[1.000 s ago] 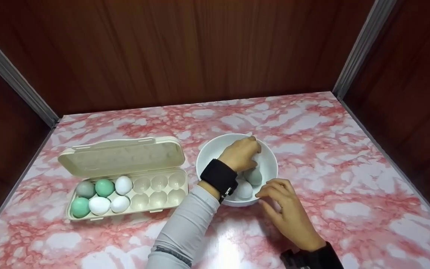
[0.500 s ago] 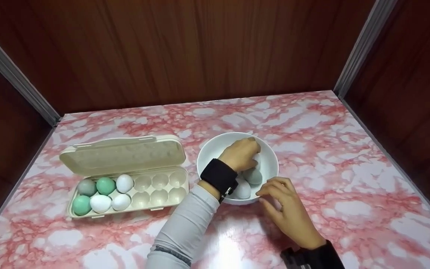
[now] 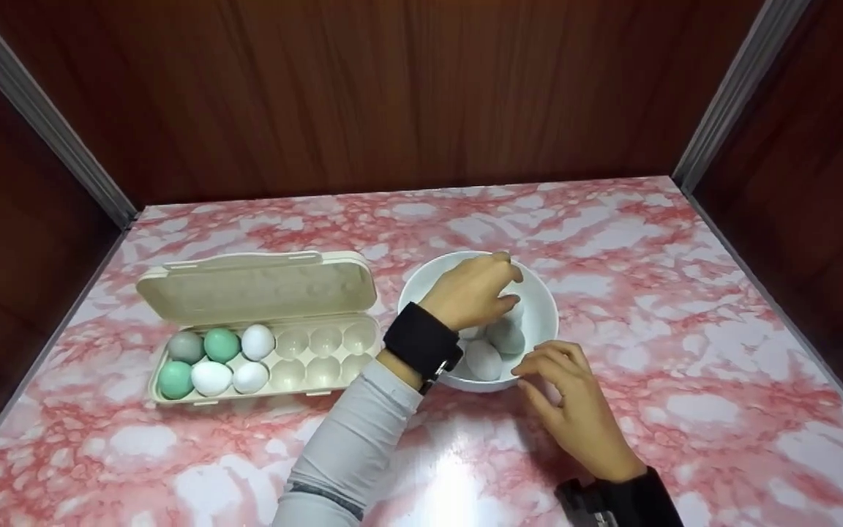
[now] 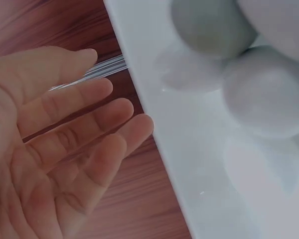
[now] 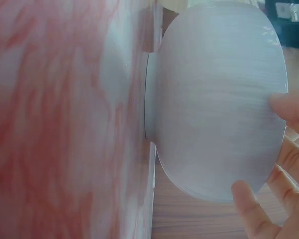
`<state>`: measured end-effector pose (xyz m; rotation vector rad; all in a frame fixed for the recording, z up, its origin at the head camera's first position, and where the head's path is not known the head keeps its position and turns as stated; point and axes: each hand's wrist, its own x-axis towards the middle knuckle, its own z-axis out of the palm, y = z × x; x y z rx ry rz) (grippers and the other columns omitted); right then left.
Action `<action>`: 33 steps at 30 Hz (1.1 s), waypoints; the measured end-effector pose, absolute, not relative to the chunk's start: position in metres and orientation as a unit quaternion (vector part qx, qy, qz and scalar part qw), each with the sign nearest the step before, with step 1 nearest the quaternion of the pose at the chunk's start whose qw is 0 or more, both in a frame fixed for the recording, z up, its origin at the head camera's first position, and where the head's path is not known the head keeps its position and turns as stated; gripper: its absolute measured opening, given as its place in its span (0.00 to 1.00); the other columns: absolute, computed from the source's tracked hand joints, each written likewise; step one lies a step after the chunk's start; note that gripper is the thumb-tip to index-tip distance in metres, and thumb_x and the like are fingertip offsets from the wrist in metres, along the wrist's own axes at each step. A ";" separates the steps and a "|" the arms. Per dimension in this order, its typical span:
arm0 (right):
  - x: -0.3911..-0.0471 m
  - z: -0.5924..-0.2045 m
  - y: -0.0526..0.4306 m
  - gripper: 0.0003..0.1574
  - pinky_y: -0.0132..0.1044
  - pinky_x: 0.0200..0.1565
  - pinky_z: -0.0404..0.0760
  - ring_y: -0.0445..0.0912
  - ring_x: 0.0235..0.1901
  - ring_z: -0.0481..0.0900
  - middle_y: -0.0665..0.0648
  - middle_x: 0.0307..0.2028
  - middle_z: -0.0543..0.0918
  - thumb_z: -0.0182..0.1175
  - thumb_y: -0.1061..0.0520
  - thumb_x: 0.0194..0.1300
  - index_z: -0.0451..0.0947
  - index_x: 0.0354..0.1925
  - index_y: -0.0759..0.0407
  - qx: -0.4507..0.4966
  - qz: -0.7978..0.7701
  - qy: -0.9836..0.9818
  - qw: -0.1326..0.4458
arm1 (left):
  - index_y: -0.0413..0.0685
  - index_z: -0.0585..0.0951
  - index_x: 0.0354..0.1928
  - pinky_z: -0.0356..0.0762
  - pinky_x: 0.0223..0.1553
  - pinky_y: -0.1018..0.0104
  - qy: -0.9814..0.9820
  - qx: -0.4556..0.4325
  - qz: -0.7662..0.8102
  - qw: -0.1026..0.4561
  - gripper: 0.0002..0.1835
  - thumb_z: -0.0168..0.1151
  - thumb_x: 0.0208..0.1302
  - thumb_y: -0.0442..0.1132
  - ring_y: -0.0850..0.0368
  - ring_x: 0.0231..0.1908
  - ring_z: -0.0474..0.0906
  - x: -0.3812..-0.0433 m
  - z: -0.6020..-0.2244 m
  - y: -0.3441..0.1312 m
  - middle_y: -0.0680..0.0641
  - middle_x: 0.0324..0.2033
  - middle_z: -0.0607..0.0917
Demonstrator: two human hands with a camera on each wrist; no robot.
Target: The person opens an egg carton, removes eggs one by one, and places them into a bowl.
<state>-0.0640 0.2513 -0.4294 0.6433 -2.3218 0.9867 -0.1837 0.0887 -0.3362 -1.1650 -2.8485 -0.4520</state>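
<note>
The left hand (image 3: 473, 291) hangs over a glossy white round bowl (image 3: 544, 311), its fingers loosely spread and grasping nothing. Below it, inside the bowl, lie a smooth grey-green egg (image 3: 507, 338), a smooth white egg (image 3: 483, 360) and another pale egg (image 4: 284, 22). The right hand (image 3: 575, 410) has its fingertips at the rim nearest it; whether it pinches there I cannot tell. Left of both hands, on the pink-and-white marbled tabletop (image 3: 648, 293), stands a cream plastic carton (image 3: 268, 293), lid raised, with six green, grey and white eggs (image 3: 222, 345) in the cups farthest from the hands. Eggs like these probably handle light, stiff and slippery, perhaps fragile; fingertips round the widest part should suit.
</note>
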 end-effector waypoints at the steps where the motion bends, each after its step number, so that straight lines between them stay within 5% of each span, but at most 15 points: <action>1: -0.064 -0.429 0.251 0.17 0.24 0.59 0.64 0.47 0.52 0.72 0.46 0.39 0.84 0.71 0.72 0.51 0.83 0.36 0.54 0.238 0.367 -0.860 0.264 | 0.44 0.82 0.56 0.80 0.51 0.61 -0.913 -0.379 -0.149 0.021 0.17 0.61 0.68 0.41 0.52 0.50 0.82 -0.181 -0.333 0.086 0.46 0.52 0.83; 21: -0.066 -0.428 0.259 0.16 0.22 0.58 0.62 0.43 0.54 0.69 0.57 0.42 0.86 0.68 0.74 0.54 0.83 0.37 0.58 0.194 0.395 -0.863 0.249 | 0.40 0.84 0.50 0.81 0.51 0.59 -0.876 -0.395 -0.206 0.184 0.13 0.63 0.66 0.38 0.50 0.47 0.83 -0.131 -0.306 -0.011 0.43 0.46 0.85; 33: -0.064 -0.432 0.248 0.18 0.24 0.57 0.63 0.45 0.53 0.70 0.54 0.40 0.86 0.68 0.76 0.51 0.83 0.37 0.59 0.229 0.402 -0.849 0.255 | 0.39 0.85 0.49 0.79 0.55 0.51 -0.930 -0.247 -0.230 0.144 0.13 0.63 0.66 0.39 0.45 0.49 0.83 -0.105 -0.324 -0.103 0.41 0.46 0.86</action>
